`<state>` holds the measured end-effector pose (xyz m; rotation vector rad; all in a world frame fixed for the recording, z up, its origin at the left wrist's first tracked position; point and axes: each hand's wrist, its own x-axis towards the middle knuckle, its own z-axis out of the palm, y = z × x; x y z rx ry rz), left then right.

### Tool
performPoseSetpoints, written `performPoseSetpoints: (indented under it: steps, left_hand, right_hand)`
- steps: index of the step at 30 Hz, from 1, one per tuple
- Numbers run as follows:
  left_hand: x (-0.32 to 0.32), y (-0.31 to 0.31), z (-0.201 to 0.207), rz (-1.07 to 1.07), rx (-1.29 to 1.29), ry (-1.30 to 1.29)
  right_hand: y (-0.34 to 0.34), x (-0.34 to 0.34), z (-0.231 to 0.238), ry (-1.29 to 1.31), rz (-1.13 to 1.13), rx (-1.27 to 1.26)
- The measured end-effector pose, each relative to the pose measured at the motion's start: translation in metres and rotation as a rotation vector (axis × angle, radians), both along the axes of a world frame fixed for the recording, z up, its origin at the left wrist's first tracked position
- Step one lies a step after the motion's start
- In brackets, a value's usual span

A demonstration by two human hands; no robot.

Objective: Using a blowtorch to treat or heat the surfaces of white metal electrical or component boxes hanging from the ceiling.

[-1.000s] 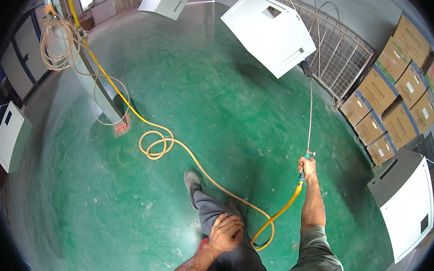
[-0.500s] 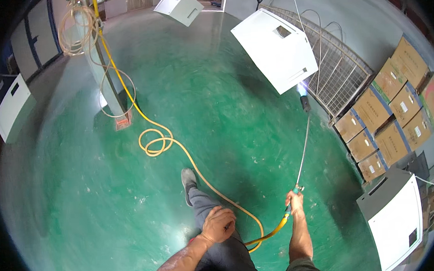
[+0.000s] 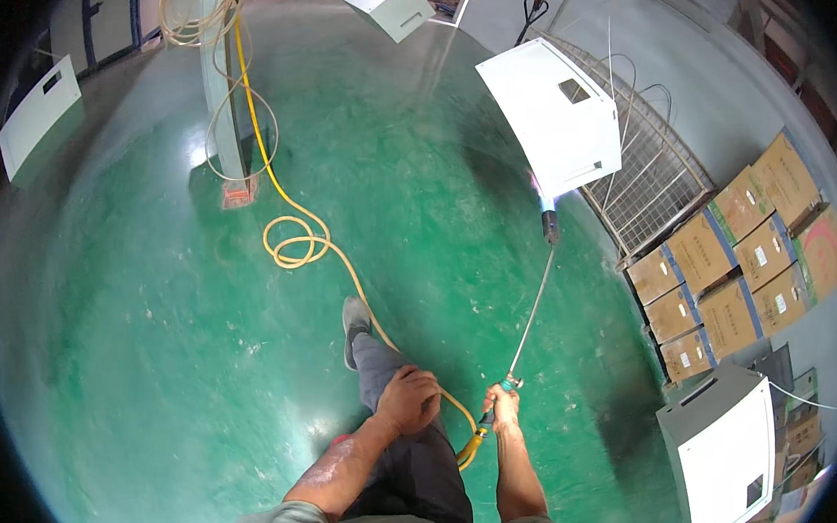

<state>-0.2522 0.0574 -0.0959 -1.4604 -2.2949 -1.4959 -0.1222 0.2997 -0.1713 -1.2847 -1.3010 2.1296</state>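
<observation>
Brown cartons (image 3: pixel 701 254) edged in blue stand stacked near a wire-mesh cage (image 3: pixel 659 194) along a gray wall (image 3: pixel 630 33), while across the green floor (image 3: pixel 154 326) pale coiled tubing (image 3: pixel 202 43) hangs at a post (image 3: pixel 227 129)

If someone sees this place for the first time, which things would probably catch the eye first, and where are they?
Probably first the bluish flame, right of centre, close beneath the lower edge of a white boxy casing. It comes from the black-tipped torch, gripped lower down by the right hand. Next might be the yellow hose, looped on the green floor left of centre.
</observation>
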Motion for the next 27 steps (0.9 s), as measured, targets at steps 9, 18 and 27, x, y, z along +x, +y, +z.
performPoseSetpoints:
  steps: [9, 18, 27]
  left_hand:
    - [0.001, -0.008, 0.001, 0.078, 0.098, 0.023]
    - [0.001, -0.010, 0.008, 0.070, 0.112, 0.007]
    - [-0.002, -0.006, 0.005, 0.062, 0.124, 0.024]
  right_hand:
    - [-0.028, -0.022, 0.015, 0.016, 0.020, -0.001]
    - [-0.034, -0.047, 0.014, 0.037, 0.023, 0.004]
    - [-0.032, -0.061, 0.014, 0.091, 0.067, -0.018]
